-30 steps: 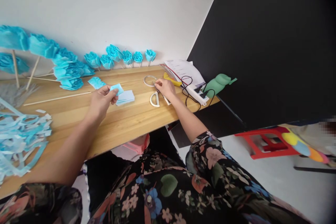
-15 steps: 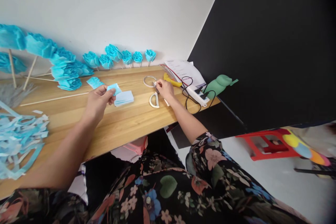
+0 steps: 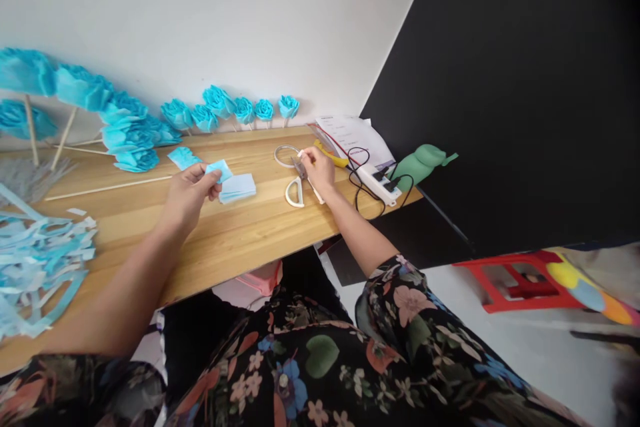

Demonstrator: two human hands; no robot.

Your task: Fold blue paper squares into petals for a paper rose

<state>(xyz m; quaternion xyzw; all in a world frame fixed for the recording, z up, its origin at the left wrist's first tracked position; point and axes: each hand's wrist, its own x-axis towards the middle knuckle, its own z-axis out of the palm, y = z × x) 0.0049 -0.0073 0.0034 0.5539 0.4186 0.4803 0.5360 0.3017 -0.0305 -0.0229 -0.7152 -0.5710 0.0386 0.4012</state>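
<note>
My left hand (image 3: 187,195) pinches a small folded piece of light blue paper (image 3: 219,170) just above the wooden table (image 3: 240,227). A small stack of the same blue paper (image 3: 238,187) lies right beside it. My right hand (image 3: 317,169) grips white-handled scissors (image 3: 296,191) near their blades, with one handle loop resting on the table. A clear tape ring (image 3: 284,154) lies just behind that hand.
Blue paper roses on sticks (image 3: 235,109) line the white wall. A pile of blue paper strips (image 3: 40,260) covers the left end. A wooden stick (image 3: 107,187) lies on the table. A power strip with black cables (image 3: 377,181), papers and a green object (image 3: 420,161) sit at the right edge.
My right hand has closed around the scissors and lifted their blade end slightly. My left hand keeps holding the blue paper in about the same place.
</note>
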